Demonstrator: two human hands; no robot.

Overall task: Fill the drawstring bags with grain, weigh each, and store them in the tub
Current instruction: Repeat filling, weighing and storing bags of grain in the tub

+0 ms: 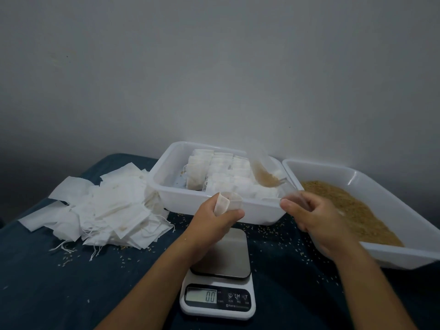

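My left hand (214, 216) grips a small white drawstring bag (225, 202) with its mouth held open, just in front of the tub. My right hand (316, 217) holds the handle of a clear plastic scoop (264, 175) that carries brown grain and hangs tilted over the tub's right side. The white tub (214, 209) holds several filled bags (228, 175) packed in rows. A digital scale (221, 277) sits below my hands, its platform bare, its display reading 0.0.
A white tray (381, 186) of brown grain (352, 206) stands at the right. A heap of empty white bags (102, 210) lies at the left. Loose grains are scattered over the dark blue cloth (59, 282). A grey wall stands behind.
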